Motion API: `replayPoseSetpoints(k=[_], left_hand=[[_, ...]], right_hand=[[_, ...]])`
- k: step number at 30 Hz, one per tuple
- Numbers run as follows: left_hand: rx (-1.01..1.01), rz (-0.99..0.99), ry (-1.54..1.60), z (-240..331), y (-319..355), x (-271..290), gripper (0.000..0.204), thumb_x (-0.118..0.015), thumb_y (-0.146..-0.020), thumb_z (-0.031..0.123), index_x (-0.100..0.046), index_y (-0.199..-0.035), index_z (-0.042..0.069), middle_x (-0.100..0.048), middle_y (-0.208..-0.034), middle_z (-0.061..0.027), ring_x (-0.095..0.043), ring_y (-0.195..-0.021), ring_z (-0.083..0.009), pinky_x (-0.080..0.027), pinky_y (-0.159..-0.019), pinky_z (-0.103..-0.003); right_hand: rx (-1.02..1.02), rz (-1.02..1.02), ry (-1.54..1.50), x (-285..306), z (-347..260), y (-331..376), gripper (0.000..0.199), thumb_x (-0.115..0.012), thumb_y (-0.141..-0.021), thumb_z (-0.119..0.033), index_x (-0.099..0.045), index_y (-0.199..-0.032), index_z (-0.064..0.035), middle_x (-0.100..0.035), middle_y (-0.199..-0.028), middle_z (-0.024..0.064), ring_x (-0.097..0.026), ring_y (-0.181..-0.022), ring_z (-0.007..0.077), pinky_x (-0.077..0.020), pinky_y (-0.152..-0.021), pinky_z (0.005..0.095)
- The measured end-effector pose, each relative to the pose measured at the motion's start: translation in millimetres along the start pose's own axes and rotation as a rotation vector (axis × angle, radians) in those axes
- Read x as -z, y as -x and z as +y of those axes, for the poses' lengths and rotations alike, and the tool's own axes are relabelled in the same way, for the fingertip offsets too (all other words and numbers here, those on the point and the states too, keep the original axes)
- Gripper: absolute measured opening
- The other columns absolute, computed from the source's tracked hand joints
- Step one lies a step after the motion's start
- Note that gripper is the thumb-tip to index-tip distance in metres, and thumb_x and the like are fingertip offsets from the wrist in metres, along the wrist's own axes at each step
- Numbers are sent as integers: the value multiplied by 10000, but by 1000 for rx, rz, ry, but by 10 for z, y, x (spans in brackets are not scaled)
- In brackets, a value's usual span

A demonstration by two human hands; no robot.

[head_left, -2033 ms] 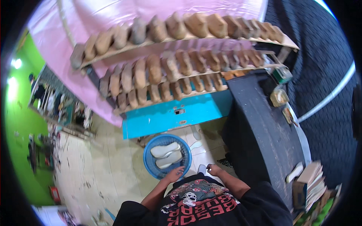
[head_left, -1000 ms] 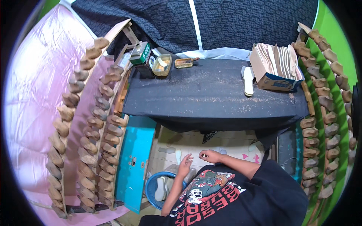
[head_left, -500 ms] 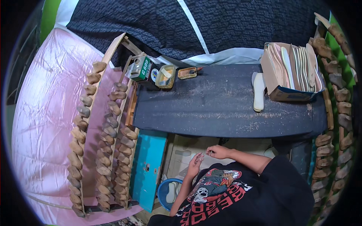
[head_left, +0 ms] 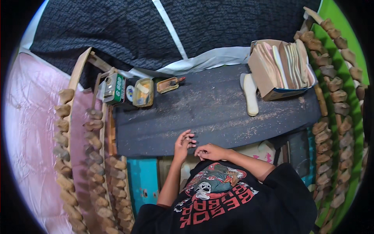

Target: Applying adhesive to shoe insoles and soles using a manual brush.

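My left hand [head_left: 184, 145] is raised at the front edge of the dark cloth-covered table [head_left: 187, 113]. Its fingers are spread and slightly bent, with nothing in them. Close beside it, just in front of my shirt, my right hand [head_left: 210, 152] hangs with loosely bent fingers, a little apart; no object shows in it. The two hands do not touch. On the table's right part lies a pale foot-shaped insole stack [head_left: 250, 95], next to a cardboard box [head_left: 260, 74] filled with several upright insoles [head_left: 286, 64].
At the table's back left stand a green-and-white metal can [head_left: 114, 87], a yellowish tub [head_left: 143, 93] and a shallow tray [head_left: 167, 85] with a brush-like tool. Racks of wooden shoe lasts [head_left: 62, 124] flank both sides. Shavings litter the cloth. A turquoise panel [head_left: 142, 179] stands below left.
My view has shifted, so the table sits lower and further left. Both hands have risen toward the table edge; the left hand's fingers have spread and moved up.
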State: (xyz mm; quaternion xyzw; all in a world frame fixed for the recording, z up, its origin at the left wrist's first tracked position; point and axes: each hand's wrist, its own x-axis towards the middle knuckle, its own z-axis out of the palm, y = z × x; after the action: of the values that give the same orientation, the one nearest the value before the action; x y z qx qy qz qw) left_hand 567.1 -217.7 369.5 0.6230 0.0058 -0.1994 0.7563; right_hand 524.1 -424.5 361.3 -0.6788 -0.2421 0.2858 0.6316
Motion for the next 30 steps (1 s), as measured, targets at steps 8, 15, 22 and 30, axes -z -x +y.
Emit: replayPoseSetpoints(k=[8, 15, 22, 30], left_hand=[[142, -300, 95, 298, -841, -96, 417, -495, -1050, 145, -450, -1448, 29, -591, -1273, -116, -651, -1063, -216, -602, -895, -392], [233, -565, 58, 369, -1206, -922, 531, -528, -1047, 203, -371, -1529, 44, -500, -1489, -140, -588, -1263, -254, -555, -982, -405], [286, -647, -94, 198, -1505, -1851, 715, -538, -1037, 202, -149, -1624, 71, -291, -1643, -130, -467, -1399, -247, -419, -1112, -382], [186, -761, -158, -147, -1642, -2277, 795, -549, -1017, 154, -56, -1636, 74, -213, -1671, -136, -434, -1393, -238, -353, -1159, -402]], right_hand=[[-26, 781, -34, 404, -430, -132, 176, -579, -980, -98, -662, -1123, -37, -657, -768, 20, -587, -669, 92, -481, -638, 273], [-106, 1250, 396, 980, -235, 473, 118, -651, -883, -46, -680, -997, -39, -626, -900, 85, -578, -757, 207, -473, -676, 339], [-299, 1416, 777, 1513, -288, 966, 470, -786, -761, -90, -594, -1189, -51, -580, -1210, 143, -523, -1113, 371, -428, -970, 457], [-353, 1288, 752, 1716, -10, 1170, 620, -805, -746, -97, -515, -1290, -30, -510, -1258, 183, -488, -1162, 407, -405, -1022, 509]])
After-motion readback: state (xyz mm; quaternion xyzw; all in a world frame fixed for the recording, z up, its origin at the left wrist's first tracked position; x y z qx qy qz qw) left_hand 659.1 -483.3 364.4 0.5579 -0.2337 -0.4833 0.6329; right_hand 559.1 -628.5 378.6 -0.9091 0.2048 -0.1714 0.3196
